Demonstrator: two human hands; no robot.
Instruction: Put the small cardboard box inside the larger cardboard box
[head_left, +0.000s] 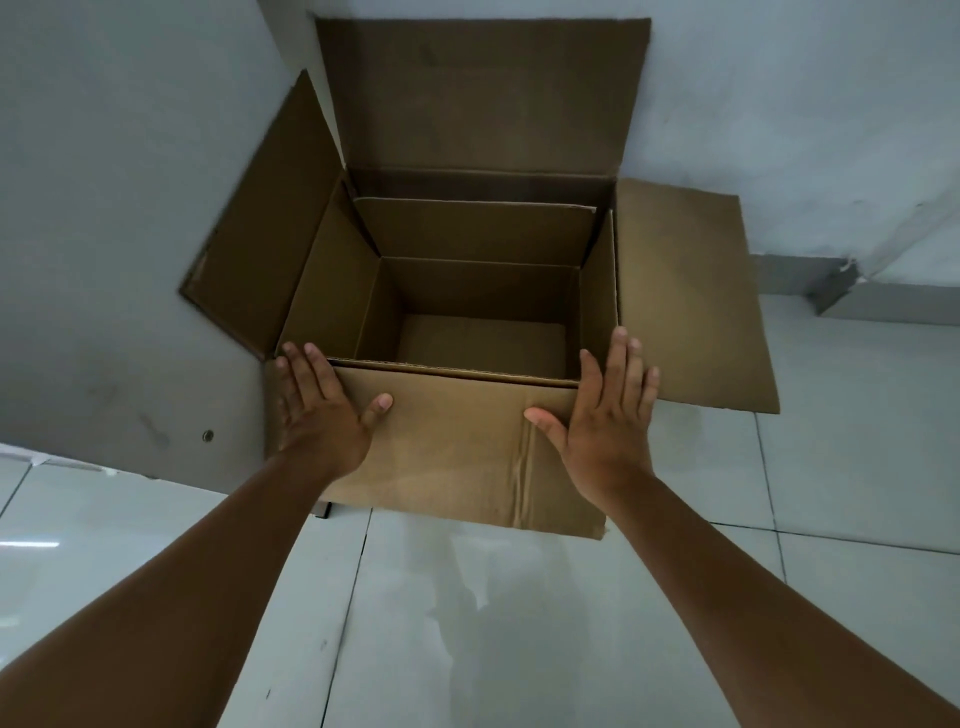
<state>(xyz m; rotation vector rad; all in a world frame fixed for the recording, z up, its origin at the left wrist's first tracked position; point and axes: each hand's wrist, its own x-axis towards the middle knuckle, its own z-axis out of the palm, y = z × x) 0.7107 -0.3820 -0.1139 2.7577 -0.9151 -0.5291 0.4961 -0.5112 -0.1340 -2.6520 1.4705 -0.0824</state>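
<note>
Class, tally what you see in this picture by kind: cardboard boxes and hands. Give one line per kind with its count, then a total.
Cardboard boxes: 2, the larger cardboard box and the small cardboard box nested inside it
Hands: 2, the left hand and the right hand, both flat and open on the near flap
Total: 4

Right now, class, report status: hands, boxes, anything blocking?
Left hand and right hand open, flat on near flap. Small box already inside larger box, flaps open. Nothing in the way.
</note>
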